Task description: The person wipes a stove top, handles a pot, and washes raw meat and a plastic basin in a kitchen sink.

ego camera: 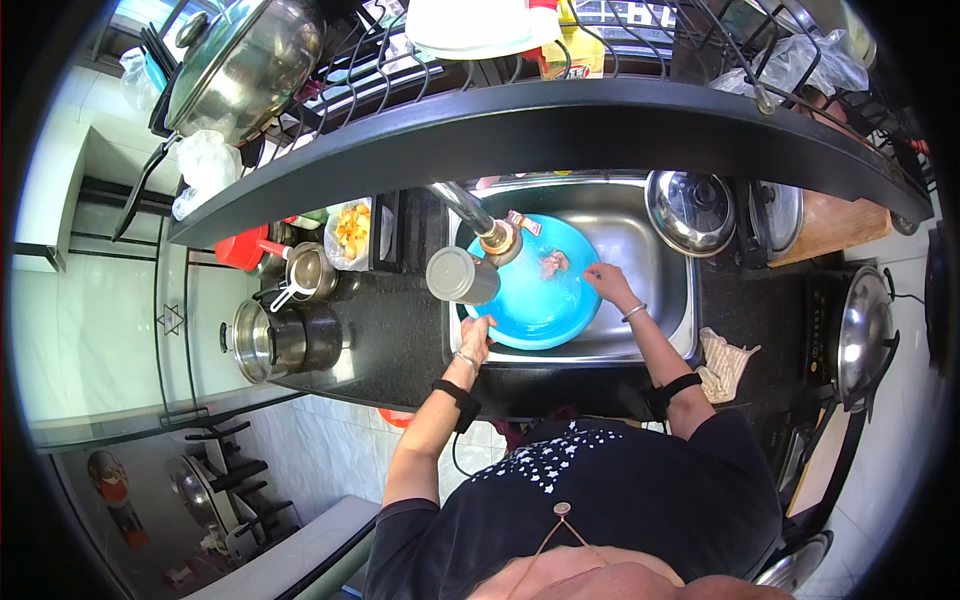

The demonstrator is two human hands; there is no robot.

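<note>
A blue plastic basin (536,330) stands in a stainless steel sink (634,225), with a shallow pool of water inside. One pinkish lump, apparently raw meat (555,263), lies in it. My left hand (477,337) grips the basin's near-left rim. Over the right rim is my right hand (609,285), its fingers curled; whether they hold anything is hidden. A metal faucet (469,206) with a grey-capped cylindrical attachment (459,275) reaches over the basin's left side. Behind the faucet, a small printed packet (524,223) rests at the far rim.
A black dish-rack shelf (555,131) crosses above the sink. Pot lids (690,212) and a wooden cutting board (840,229) stand right. A cloth (724,365) lies by an induction cooker (817,337). Leftward are a steel pot (289,341), a strainer (306,274) and bagged orange pieces (352,232).
</note>
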